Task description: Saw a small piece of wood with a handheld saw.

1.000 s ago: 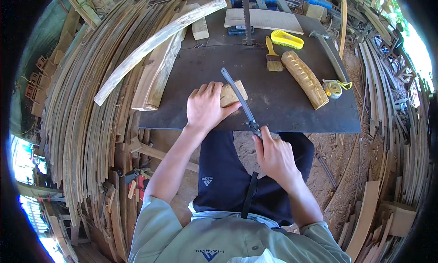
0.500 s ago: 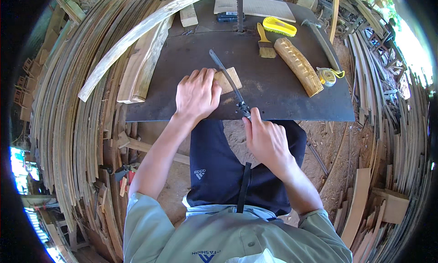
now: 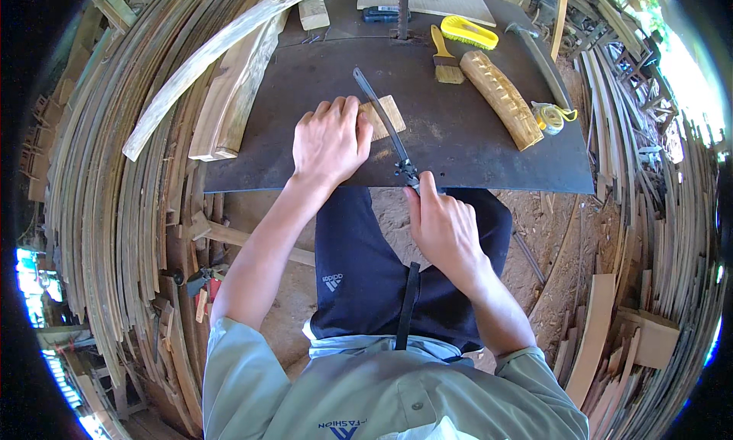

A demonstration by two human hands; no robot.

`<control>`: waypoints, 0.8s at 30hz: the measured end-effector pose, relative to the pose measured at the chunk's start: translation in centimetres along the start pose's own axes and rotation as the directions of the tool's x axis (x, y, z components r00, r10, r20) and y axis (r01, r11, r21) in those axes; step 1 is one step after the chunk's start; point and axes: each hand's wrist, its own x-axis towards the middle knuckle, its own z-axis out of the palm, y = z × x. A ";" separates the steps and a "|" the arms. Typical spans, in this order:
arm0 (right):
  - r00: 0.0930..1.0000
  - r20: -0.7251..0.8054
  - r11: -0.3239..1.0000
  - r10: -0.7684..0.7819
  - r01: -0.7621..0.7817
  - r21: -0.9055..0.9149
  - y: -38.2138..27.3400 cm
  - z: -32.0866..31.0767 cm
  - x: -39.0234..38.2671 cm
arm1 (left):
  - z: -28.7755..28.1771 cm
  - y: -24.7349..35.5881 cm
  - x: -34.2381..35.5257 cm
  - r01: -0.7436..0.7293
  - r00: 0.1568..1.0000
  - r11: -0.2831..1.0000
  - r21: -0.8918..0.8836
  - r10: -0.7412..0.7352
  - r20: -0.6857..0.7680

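Wood block (image 3: 393, 113): held on tabletop (image 3: 473, 159) by left hand (image 3: 328, 140), apparently for steadiness | Hacksaw (image 3: 388, 127): laid across block, gripped by right hand (image 3: 450, 228)

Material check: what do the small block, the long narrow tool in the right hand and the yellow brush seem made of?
Small block: wood, apparently unfinished; pale tan with faint grain.
Narrow tool: probably metal; smooth grey bar with a sheen.
Yellow brush: likely plastic, from its even, bright colour; bristle material unclear.
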 end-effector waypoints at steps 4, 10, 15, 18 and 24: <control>1.000 0.005 1.000 0.002 -0.002 -0.005 0.5 0.4 -0.4 | 0.2 0.1 0.0 -0.020 0.999 0.999 0.032 0.021 -0.025; 0.996 -0.041 0.993 0.080 -0.076 0.089 0.4 1.6 -0.6 | 0.3 0.1 0.0 -0.015 0.999 0.997 0.072 0.019 -0.044; 0.989 0.053 0.952 0.135 -0.144 0.270 0.8 1.9 -0.4 | -0.1 0.1 0.1 -0.005 0.999 0.999 -0.041 0.004 -0.047; 0.991 0.082 0.961 0.101 -0.119 0.252 2.0 1.2 0.0 | -0.2 0.2 0.1 -0.002 0.999 0.999 -0.053 -0.001 -0.055; 0.995 0.080 0.983 0.056 -0.069 0.171 2.6 -0.1 -0.3 | -0.6 0.5 -0.4 -0.026 0.998 0.999 -0.027 0.025 -0.064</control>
